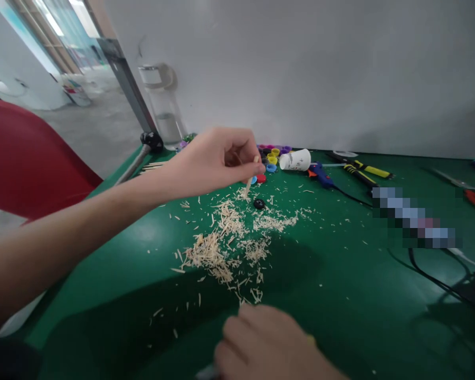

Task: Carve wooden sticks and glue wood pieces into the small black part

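My left hand (pixel 217 161) reaches out over the green table (pixel 340 295), fingers pinched on a short wooden stick (pixel 250 180) whose tip points down at the tabletop. Just right of the stick lies a small black cap (pixel 259 203). A wide scatter of wood shavings (pixel 229 237) covers the table below the hand. My right hand (pixel 265 343) is at the bottom edge, fingers curled closed on something that is hidden from me, with a bit of yellow showing by it.
Coloured bottle caps (pixel 272 157) lie behind the left hand, beside a tipped white paper cup (pixel 296 160), a blue glue gun (pixel 320 174) and yellow-handled tools (pixel 366 171). Black cables (pixel 431 274) run at the right. A clear bottle (pixel 164 105) and a red chair (pixel 27 158) are at left.
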`<state>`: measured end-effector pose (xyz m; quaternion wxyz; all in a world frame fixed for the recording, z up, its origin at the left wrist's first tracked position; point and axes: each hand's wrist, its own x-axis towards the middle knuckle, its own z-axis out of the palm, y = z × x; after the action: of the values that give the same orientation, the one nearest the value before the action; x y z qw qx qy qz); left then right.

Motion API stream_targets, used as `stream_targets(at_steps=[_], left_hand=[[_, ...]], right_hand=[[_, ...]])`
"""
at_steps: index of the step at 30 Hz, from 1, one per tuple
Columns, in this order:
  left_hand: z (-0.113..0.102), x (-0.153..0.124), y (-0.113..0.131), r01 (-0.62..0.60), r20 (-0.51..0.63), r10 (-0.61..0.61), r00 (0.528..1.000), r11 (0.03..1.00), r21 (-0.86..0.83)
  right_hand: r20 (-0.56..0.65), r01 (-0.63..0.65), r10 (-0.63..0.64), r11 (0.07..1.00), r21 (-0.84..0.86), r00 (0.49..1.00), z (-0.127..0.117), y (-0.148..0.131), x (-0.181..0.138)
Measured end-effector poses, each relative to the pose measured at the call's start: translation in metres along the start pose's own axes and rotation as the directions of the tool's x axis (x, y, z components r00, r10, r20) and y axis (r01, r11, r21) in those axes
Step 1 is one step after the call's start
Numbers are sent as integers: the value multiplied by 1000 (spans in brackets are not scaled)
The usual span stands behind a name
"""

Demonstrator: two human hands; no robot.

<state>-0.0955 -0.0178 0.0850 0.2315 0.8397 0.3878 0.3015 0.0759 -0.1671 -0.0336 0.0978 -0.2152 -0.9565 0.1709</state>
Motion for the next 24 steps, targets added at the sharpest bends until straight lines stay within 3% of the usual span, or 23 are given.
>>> stream_targets(at_steps=[3,5,7,9,12,16,20,22,24], left_hand=[[-3,2,9,-25,18,24,1000,1000,19],[-3,1,12,-49,35,49,998,999,15],[-3,-2,14,-66,51,65,997,998,7],[-3,-5,14,-68,69,66,995,998,17],[-5,-7,14,-80,76,76,994,996,42],[-8,-5,14,-88,70,84,994,994,65],[-7,1,19,-109,80,102,992,989,98],[-5,3,22,-134,82,126,989,985,108],[-3,4,24,-150,78,142,987,983,104]], right_hand=[[198,45,-61,996,81,978,25,-16,23],[200,32,-33,999,13,979,21,-7,28],[65,-115,126,981,-154,990,5,16,27],[-121,-288,265,922,-257,957,-15,43,23],[-257,-377,296,847,-375,920,-34,64,19],[-228,-294,229,902,-317,947,-30,32,22],[-15,-91,90,978,-188,996,-6,-18,38],[90,29,-20,994,-106,996,4,-24,46],[94,-17,28,993,-114,995,6,-11,51]])
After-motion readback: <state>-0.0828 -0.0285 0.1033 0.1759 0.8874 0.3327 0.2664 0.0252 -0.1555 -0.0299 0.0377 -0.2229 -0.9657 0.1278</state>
